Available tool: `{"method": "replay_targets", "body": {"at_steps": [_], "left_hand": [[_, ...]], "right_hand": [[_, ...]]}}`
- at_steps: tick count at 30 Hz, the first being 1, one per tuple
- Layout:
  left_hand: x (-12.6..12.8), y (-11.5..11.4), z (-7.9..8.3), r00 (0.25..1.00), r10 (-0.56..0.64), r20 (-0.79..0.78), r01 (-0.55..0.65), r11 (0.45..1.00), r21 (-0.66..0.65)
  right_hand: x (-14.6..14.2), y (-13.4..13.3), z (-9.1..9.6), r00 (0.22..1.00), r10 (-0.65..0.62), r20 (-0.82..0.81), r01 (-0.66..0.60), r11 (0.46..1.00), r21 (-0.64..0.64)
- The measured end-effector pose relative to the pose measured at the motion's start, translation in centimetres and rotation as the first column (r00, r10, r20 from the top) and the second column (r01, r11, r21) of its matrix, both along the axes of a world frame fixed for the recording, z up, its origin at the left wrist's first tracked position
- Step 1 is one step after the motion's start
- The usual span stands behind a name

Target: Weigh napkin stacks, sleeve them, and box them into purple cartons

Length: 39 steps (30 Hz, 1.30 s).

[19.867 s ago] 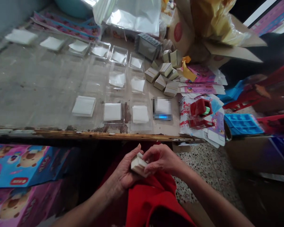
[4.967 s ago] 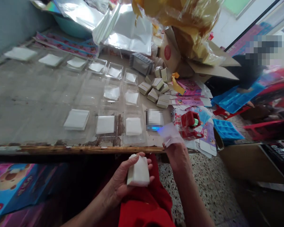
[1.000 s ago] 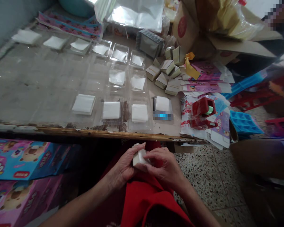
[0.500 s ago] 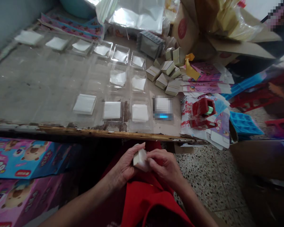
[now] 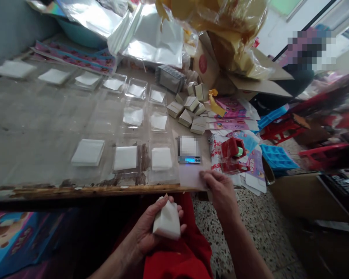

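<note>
From here I see the left hand (image 5: 147,229) cupping the stack (image 5: 167,221), likely light, firm, best held by its sides; the right hand (image 5: 222,190) pinches a sheet (image 5: 190,176), limp I'd guess, by one edge near the scale (image 5: 189,159).

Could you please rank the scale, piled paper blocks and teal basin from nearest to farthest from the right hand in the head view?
1. Scale: ahead-left of the right hand.
2. Piled paper blocks: beyond the scale.
3. Teal basin: far back, left.
</note>
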<state>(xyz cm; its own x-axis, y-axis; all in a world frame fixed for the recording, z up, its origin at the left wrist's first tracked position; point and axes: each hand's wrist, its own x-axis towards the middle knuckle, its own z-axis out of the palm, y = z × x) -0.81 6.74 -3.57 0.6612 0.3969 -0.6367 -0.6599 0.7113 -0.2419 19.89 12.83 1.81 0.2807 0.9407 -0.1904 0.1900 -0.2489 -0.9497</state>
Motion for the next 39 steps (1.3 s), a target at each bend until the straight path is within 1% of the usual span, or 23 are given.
{"method": "replay_targets", "body": {"at_steps": [2,3,4,5,6,7,8,9,10,11,12,13,14,17,19,21,23,26,28,31,33,36,39], "left_hand": [[-0.1,0.1,0.0,1.0,-0.012,-0.029,0.012,1.0,-0.003],[-0.2,0.1,0.0,0.999,-0.013,-0.03,0.013,1.0,0.001],[-0.3,0.1,0.1,1.0,-0.013,-0.028,0.013,1.0,0.007],[-0.4,0.2,0.1,1.0,-0.012,-0.024,0.013,1.0,0.013],[-0.6,0.3,0.2,1.0,-0.008,-0.022,0.008,1.0,0.018],[-0.8,0.3,0.3,1.0,-0.001,-0.019,0.001,1.0,0.023],[-0.9,0.4,0.4,1.0,0.007,-0.016,-0.006,1.0,0.026],[-1.0,0.5,0.4,1.0,0.015,-0.013,-0.014,0.999,0.029],[-1.1,0.6,0.5,1.0,0.017,-0.011,-0.017,0.999,0.032],[-1.2,0.7,0.5,1.0,0.015,-0.012,-0.015,0.999,0.036],[-1.3,0.8,0.5,1.0,0.011,-0.017,-0.01,0.999,0.041],[-1.3,0.8,0.5,1.0,0.004,-0.023,-0.003,0.999,0.045],[-1.3,0.9,0.5,1.0,-0.003,-0.03,0.004,0.999,0.044],[-1.2,0.8,0.5,0.999,-0.013,-0.036,0.014,0.999,0.036],[-1.2,0.8,0.7,0.999,-0.02,-0.042,0.021,0.999,0.029],[-1.1,0.7,1.0,0.998,-0.026,-0.054,0.028,0.999,0.029],[-0.9,0.6,1.1,0.997,-0.03,-0.064,0.032,0.999,0.032],[-0.7,0.5,1.1,0.997,-0.026,-0.066,0.029,0.999,0.04],[-0.7,0.4,1.0,0.998,-0.025,-0.057,0.028,0.999,0.047],[-0.8,0.4,1.1,0.999,-0.031,-0.038,0.033,0.997,0.062],[-0.9,0.4,1.2,0.999,-0.031,-0.039,0.033,0.998,0.061],[-0.9,0.4,1.5,0.999,-0.027,-0.044,0.029,0.998,0.052],[-0.9,0.4,1.4,0.999,-0.03,-0.031,0.032,0.997,0.063]], "right_hand": [[0.8,3.6,0.4,0.977,-0.119,0.177,0.09,0.982,0.164],[1.0,5.4,0.5,0.939,-0.197,0.283,0.119,0.956,0.27],[1.1,7.1,0.5,0.879,-0.272,0.391,0.115,0.918,0.38],[1.1,8.6,0.4,0.802,-0.326,0.5,0.061,0.878,0.474],[1.1,9.9,0.1,0.714,-0.349,0.607,-0.038,0.846,0.532],[1.0,10.9,-0.3,0.625,-0.337,0.704,-0.167,0.824,0.542],[1.0,11.5,-0.8,0.54,-0.291,0.79,-0.302,0.809,0.504],[0.9,11.8,-1.4,0.46,-0.222,0.86,-0.423,0.796,0.432],[0.9,11.9,-2.0,0.389,-0.14,0.911,-0.517,0.785,0.341],[1.0,11.8,-2.7,0.338,-0.063,0.939,-0.576,0.775,0.26],[1.1,11.5,-3.3,0.315,-0.002,0.949,-0.604,0.771,0.202],[1.3,11.2,-3.7,0.317,0.041,0.948,-0.611,0.773,0.17],[1.5,10.9,-4.0,0.342,0.068,0.937,-0.601,0.783,0.162],[2.3,10.4,-3.9,0.492,0.085,0.866,-0.539,0.811,0.226],[2.9,10.3,-3.2,0.587,0.055,0.808,-0.485,0.823,0.295],[3.2,10.3,-2.4,0.633,-0.025,0.774,-0.411,0.837,0.363],[3.3,10.2,-1.9,0.628,-0.081,0.774,-0.372,0.843,0.389],[3.1,9.8,-1.7,0.602,-0.034,0.798,-0.419,0.837,0.352],[2.9,9.4,-1.7,0.606,-0.032,0.795,-0.43,0.827,0.361],[2.7,9.0,-1.4,0.632,-0.128,0.764,-0.376,0.812,0.447],[2.9,9.0,-1.0,0.628,-0.16,0.761,-0.369,0.8,0.473],[3.3,9.3,-0.6,0.573,-0.133,0.808,-0.429,0.792,0.434],[3.6,9.6,-0.7,0.49,-0.037,0.871,-0.507,0.8,0.319]]}}
